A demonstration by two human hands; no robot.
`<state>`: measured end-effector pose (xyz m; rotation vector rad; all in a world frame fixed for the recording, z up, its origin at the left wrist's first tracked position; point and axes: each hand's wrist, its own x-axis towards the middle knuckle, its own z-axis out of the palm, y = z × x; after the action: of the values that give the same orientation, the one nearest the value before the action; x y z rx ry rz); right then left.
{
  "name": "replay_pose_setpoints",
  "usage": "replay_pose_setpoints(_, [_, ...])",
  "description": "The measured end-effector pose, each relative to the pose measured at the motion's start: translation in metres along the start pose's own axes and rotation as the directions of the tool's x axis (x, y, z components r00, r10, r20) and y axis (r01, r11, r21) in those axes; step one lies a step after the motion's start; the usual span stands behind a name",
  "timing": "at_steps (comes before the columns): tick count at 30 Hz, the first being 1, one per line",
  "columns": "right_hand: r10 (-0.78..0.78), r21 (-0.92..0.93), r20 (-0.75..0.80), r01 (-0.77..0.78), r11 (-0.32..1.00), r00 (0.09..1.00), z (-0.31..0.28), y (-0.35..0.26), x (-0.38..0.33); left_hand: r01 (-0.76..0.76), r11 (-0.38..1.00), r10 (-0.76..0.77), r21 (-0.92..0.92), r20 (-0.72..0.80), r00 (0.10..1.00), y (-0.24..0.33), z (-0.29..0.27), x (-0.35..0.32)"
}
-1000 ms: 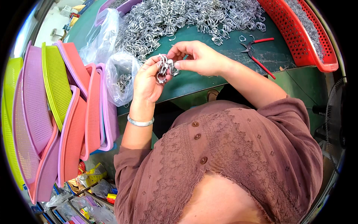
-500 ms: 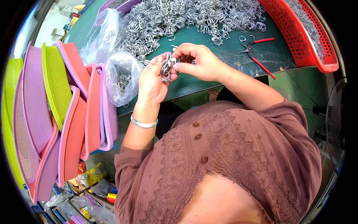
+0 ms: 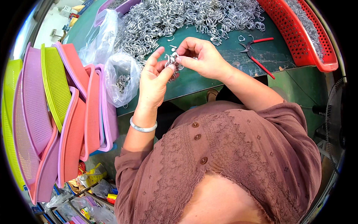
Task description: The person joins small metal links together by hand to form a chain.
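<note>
Several small grey metal rings (image 3: pixel 171 59) are between my two hands, above the near edge of the green table. My left hand (image 3: pixel 154 76) holds a cluster of them between thumb and fingers, the index finger raised. At the same cluster, the thumb and curled fingers of my right hand (image 3: pixel 199 58) pinch its right side; the exact piece they grip is partly hidden. Beyond my hands lies a large heap of like rings (image 3: pixel 194 15) on the table. A few loose ones lie at its near edge.
An opened clear plastic bag (image 3: pixel 121 80) with some rings stands left of my left hand. Red-handled pliers (image 3: pixel 257 56) lie to the right, beside a red perforated basket (image 3: pixel 294 37) of metal pieces. Stacked coloured baskets (image 3: pixel 74 138) fill the left side. The table (image 3: pixel 276 56) is green.
My left index finger has lifted and straightened, and its thumb has moved over the rings. The cluster has shifted and spread slightly. My right hand stays almost in place.
</note>
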<state>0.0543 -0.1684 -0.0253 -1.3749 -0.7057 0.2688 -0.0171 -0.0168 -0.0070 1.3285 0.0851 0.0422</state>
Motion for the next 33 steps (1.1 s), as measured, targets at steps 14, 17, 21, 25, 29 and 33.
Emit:
replay_pose_setpoints(14, [-0.465, -0.431, -0.065, 0.395, 0.811, 0.883, 0.009, -0.003, 0.003, -0.063, 0.993, 0.068, 0.102, -0.042, 0.997, -0.007, 0.010, 0.003])
replay_pose_setpoints(17, [-0.609, -0.593, 0.061, 0.520, 0.615, 0.790, 0.007, -0.003, 0.005, -0.074, 0.990, 0.079, 0.119, -0.037, 0.996, -0.011, 0.007, 0.004])
replay_pose_setpoints(21, [-0.488, -0.483, 0.046, 0.447, 0.753, 0.872, 0.004, -0.009, 0.002, -0.081, 0.993, 0.085, 0.085, -0.041, 0.996, -0.008, 0.008, 0.005])
replay_pose_setpoints(25, [-0.314, -0.275, 0.004, 0.303, 0.913, 0.950, 0.005, -0.008, 0.000, -0.128, 0.990, 0.132, 0.056, -0.064, 0.989, -0.008, 0.008, 0.006])
replay_pose_setpoints(29, [-0.255, -0.211, -0.047, 0.240, 0.948, 0.966, 0.008, -0.006, 0.001, -0.162, 0.979, 0.168, 0.121, -0.046, 0.985, -0.009, 0.007, 0.006])
replay_pose_setpoints(33, [-0.300, -0.199, -0.085, 0.278, 0.940, 0.950, 0.009, -0.005, 0.002, -0.139, 0.952, 0.170, 0.274, -0.095, 0.981, -0.007, 0.008, 0.004])
